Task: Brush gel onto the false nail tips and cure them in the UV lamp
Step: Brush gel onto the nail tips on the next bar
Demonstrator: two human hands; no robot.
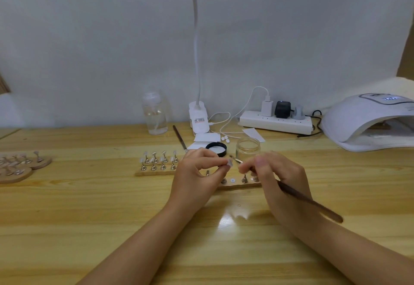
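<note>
Brushwork in progress, mid-air above the wooden holder strip [237, 186]. Left hand [197, 172] pinches one nail tip [230, 162] btwn thumb and forefinger, other fingers curled under. Right hand [280, 172] holds the brush [309, 200] pencil-style, fingers curled round the shaft near the ferrule, handle trailing back over the wrist. Bristle end sits just beside the tip, touching or nearly; can't tell which, too blurred.

Handling, my read: tip is tiny, light, thin plastic, prob stiff but springy, and slick once gel's on. Grip by side edges or the stand under it, never the coated face. Whether it's on its stand rn I can't tell; fingers hide that. Light pinch only, too hard and it pops out.

Other tips: a batch on metal stands [159, 161] on the left part of the strip, upright, w/ tips on. Stands nearer the right hand look bare, at least one spot w/o a stand. More stands on round wooden bases [20, 166] far left.

Open gel jar [248, 149] just behind the hands, black lid [216, 148] beside it, 2nd brush [179, 138] lying near the lid. UV lamp [367, 121] far right, well apart from the work, display lit, mouth facing the table [89, 206].

Judgement: coating stage, nothing visibly in the lamp yet, though its inside isn't fully visible.
</note>
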